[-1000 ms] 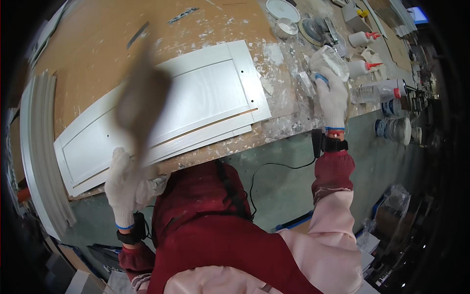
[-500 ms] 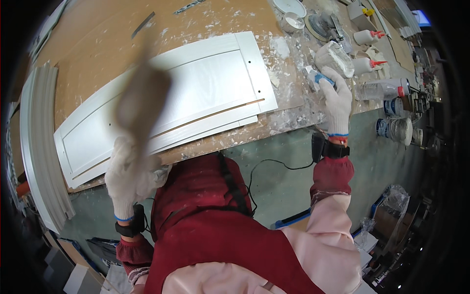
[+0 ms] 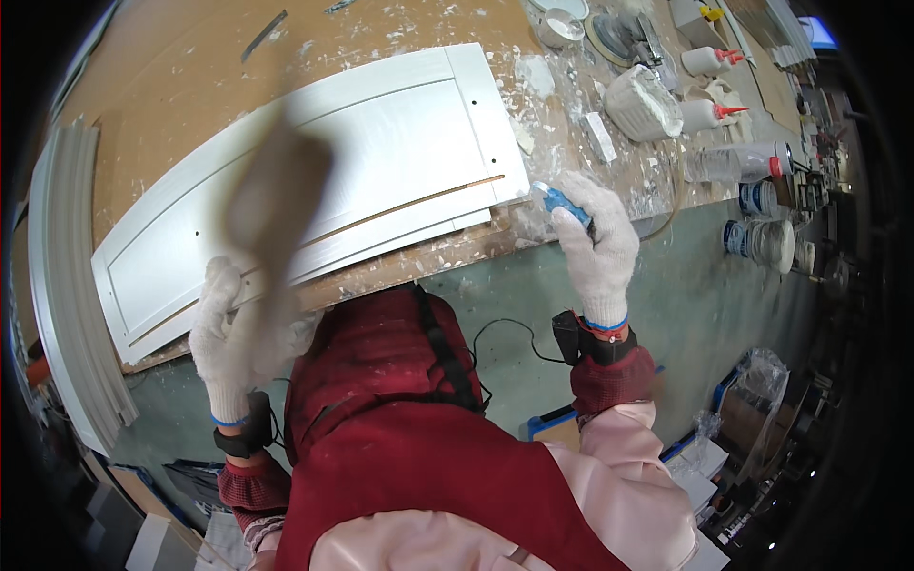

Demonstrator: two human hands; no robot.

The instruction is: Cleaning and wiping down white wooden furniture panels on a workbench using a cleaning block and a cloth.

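A long white panel (image 3: 381, 143) with a recessed centre, small dark holes and a slot lies on the worktable. At its near left edge, my left hand (image 3: 221, 333) in a white knit glove is curled beside a crumpled white thing (image 3: 290, 338). A blurred brown shape (image 3: 276, 190) close to the camera hides part of that hand. My right hand (image 3: 600, 243), also gloved, closes around a small blue tool (image 3: 564, 205) with a pale tip. It is off the panel's right end, over the table's near edge; the tool's exact kind is unclear.
On the right of the table (image 3: 557, 176) are a white block (image 3: 600, 136), a tub of white paste (image 3: 645, 105), red-tipped bottles (image 3: 700, 116), a clear bottle (image 3: 724, 164) and a round sander (image 3: 614, 40). White boards (image 3: 57, 285) stand at the left.
My right hand has drawn left and nearer with the blue tool, away from the white block and the tub. My left hand stays at the panel edge; the view has shifted slightly.
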